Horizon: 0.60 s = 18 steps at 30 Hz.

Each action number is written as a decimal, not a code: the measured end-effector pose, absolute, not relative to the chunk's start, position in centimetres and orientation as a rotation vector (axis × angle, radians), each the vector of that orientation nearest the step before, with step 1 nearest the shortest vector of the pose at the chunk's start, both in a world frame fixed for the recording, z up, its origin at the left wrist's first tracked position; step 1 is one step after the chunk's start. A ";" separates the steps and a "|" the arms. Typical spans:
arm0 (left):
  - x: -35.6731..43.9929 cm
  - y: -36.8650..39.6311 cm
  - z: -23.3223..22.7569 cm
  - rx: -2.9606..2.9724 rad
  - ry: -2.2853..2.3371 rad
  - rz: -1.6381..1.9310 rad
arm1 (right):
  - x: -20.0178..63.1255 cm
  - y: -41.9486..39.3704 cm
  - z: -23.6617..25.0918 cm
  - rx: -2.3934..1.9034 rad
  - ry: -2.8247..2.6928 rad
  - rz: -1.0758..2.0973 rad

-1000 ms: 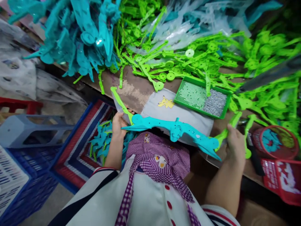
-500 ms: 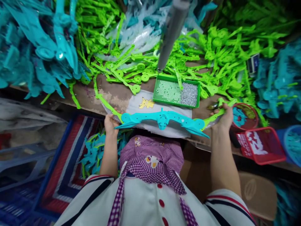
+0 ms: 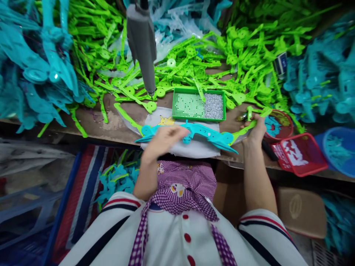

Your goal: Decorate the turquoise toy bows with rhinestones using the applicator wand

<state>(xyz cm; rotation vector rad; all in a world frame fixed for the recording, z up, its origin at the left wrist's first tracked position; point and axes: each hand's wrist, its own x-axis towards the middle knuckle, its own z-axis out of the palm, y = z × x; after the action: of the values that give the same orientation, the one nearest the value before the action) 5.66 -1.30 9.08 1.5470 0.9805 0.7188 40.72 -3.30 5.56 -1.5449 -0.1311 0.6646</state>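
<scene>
A long teal plastic toy bow body [image 3: 210,135] with green limbs at both ends lies across a white cloth [image 3: 194,149] at the table's near edge. My right hand [image 3: 256,130] grips its right green limb [image 3: 244,130]. My left hand [image 3: 163,139], blurred, hovers over the middle-left of the teal body with its fingers spread, touching or just above it. The left green limb [image 3: 128,119] sticks out free over the table.
A green tray [image 3: 198,106] of small silver screws sits just behind the bow. A grey hanging tool [image 3: 142,44] points down at the table. Heaps of green and teal parts cover the back. Red baskets [image 3: 301,155] stand right; a striped bag [image 3: 83,192] with finished pieces lies below left.
My left hand has let go of the bow's left end and moved right over the middle of the teal body. The view shifted right; the right hand keeps its grip.
</scene>
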 end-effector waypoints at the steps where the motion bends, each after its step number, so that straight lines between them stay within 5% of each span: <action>1: 8.4 -2.3 8.7 1.552 0.801 0.487 | 40.7 -3.3 5.7 -1.544 -0.141 0.649; 4: 15.6 -4.8 5.5 1.344 0.707 0.209 | 40.9 -3.4 6.3 -1.521 -0.177 0.630; 8: 20.9 -6.4 1.9 0.764 0.744 0.414 | 40.9 -3.8 6.6 -1.507 -0.184 0.610; 18: 24.0 -7.9 4.3 0.478 0.880 0.632 | 41.9 -4.9 6.2 -1.516 -0.291 0.582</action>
<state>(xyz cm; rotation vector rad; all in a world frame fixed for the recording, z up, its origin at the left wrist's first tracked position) 24.03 -7.94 4.31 0.4781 0.8803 0.6318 41.93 -4.90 6.20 -1.5158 -0.2915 0.5819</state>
